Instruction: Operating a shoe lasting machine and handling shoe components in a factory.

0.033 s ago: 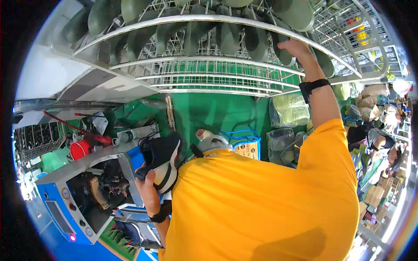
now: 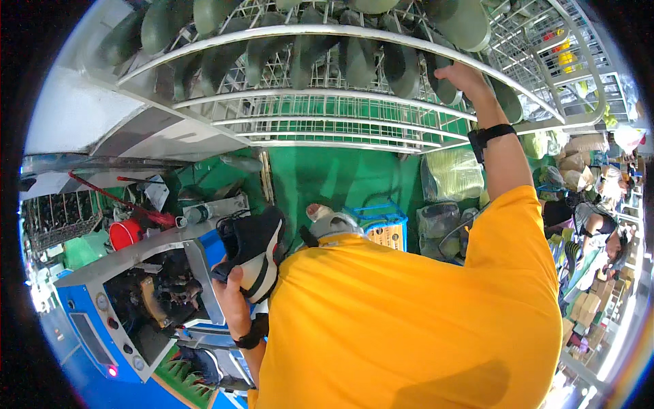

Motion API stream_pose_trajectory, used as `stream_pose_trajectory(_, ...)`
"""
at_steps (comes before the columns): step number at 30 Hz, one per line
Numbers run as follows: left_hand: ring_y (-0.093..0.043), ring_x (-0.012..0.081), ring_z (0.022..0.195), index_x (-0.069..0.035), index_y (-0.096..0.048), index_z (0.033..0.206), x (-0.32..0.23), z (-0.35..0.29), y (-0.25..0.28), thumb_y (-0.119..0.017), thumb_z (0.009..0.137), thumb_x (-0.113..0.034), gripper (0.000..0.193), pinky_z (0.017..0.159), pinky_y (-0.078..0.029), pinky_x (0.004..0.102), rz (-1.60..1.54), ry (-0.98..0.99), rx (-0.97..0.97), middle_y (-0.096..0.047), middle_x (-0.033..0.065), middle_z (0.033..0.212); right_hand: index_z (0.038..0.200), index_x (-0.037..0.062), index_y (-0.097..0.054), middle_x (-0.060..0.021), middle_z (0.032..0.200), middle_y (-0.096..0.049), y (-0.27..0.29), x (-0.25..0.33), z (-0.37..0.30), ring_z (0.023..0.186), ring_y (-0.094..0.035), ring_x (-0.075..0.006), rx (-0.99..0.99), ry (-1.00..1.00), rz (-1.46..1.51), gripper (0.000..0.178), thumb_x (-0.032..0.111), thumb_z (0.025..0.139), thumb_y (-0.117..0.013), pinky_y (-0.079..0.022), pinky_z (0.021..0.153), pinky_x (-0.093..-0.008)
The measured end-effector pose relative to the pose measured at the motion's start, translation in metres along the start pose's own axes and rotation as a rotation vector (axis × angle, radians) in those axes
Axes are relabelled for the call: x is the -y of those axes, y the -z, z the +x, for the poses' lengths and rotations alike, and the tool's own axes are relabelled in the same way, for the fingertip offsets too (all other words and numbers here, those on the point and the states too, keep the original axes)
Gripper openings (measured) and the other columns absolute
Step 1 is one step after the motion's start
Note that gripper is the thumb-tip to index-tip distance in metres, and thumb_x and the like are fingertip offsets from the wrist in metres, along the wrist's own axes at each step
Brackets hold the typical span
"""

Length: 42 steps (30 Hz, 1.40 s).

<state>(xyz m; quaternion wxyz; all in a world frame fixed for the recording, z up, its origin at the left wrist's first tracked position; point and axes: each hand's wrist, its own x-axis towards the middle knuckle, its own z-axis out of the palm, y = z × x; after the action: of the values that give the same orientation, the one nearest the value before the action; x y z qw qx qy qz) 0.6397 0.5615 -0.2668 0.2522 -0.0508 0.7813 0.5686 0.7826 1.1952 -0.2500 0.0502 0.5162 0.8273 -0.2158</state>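
Observation:
My left hand point(image 2: 233, 300) is closed round a dark shoe point(image 2: 249, 238) with a white and red-edged sole. It holds the shoe tilted beside the blue machine point(image 2: 116, 300), close to my yellow shirt. With that arm stretched far forward, my right hand point(image 2: 466, 78) reaches into a white wire rack point(image 2: 327, 93). Its thumb presses on a grey-green shoe last point(image 2: 446, 88), one of several standing in rows there. The other fingers are partly hidden behind the last and the rack's rail.
Left of me the machine's opening shows dark metal parts. Behind it stands a red bucket point(image 2: 125, 234). A blue crate point(image 2: 385, 228) and plastic-wrapped stacks point(image 2: 452, 174) sit on the green floor point(image 2: 300, 170). Another person point(image 2: 599, 225) is at the far right, near cardboard boxes point(image 2: 586, 307).

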Motion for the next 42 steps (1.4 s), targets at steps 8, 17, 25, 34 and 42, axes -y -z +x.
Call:
stream_pose_trajectory(8, -0.054, 0.0148, 0.094, 0.004, -0.057, 0.123, 0.001, -0.012, 0.009, -0.073, 0.084, -0.019, 0.049, 0.089, -0.045, 0.0288, -0.129, -0.047, -0.057, -0.059, 0.0040, 0.105, 0.144, 0.0045, -0.047, -0.0266, 0.131, -0.061, -0.032, -0.005, 0.001, 0.124, -0.057, -0.0416, -0.245, 0.111, 0.011, 0.085, 0.031, 0.070, -0.079, -0.046, 0.103, -0.0435)
stream_pose_trajectory(17, -0.055, 0.0147, 0.095, 0.002, -0.060, 0.111, 0.054, -0.069, 0.087, -0.074, 0.080, -0.024, 0.043, 0.087, -0.045, 0.0295, -0.273, 0.002, -0.343, -0.061, 0.0044, 0.106, 0.146, -0.0057, -0.045, -0.0226, 0.115, -0.069, -0.033, -0.011, -0.008, 0.106, -0.066, -0.0315, -0.202, 0.259, 0.097, 0.082, 0.024, 0.075, -0.074, -0.049, 0.093, -0.0375)
stream_pose_trajectory(25, -0.060, 0.0237, 0.106, 0.005, -0.054, 0.129, 0.124, -0.151, 0.138, -0.065, 0.084, -0.017, 0.051, 0.097, -0.047, 0.0355, -0.520, 0.141, -0.664, -0.061, 0.0143, 0.120, 0.149, 0.0042, -0.046, -0.0216, 0.132, -0.060, -0.023, -0.010, -0.029, 0.118, -0.059, -0.0280, -0.246, 0.051, 0.124, 0.087, 0.033, 0.073, -0.074, -0.046, 0.095, -0.0374)
stream_pose_trajectory(34, -0.057, 0.0246, 0.106, 0.004, -0.057, 0.123, 0.118, -0.115, 0.125, -0.064, 0.084, -0.023, 0.048, 0.099, -0.044, 0.0359, -0.310, 0.118, -0.501, -0.060, 0.0119, 0.117, 0.129, -0.0007, -0.060, -0.0116, 0.109, -0.070, -0.030, -0.032, 0.011, 0.097, -0.063, -0.0231, -0.194, 0.288, 0.406, 0.062, 0.012, 0.071, -0.075, -0.048, 0.087, -0.0339)
stream_pose_trajectory(42, -0.052, 0.0196, 0.101, 0.004, -0.058, 0.118, 0.051, -0.071, 0.070, -0.065, 0.073, -0.022, 0.053, 0.094, -0.041, 0.0317, -0.045, -0.071, -0.176, -0.059, 0.0089, 0.113, 0.134, 0.0020, -0.058, -0.0070, 0.100, -0.069, -0.021, -0.023, -0.003, 0.083, -0.063, -0.0184, -0.117, 0.186, 0.333, 0.065, 0.014, 0.072, -0.077, -0.051, 0.069, -0.0322)
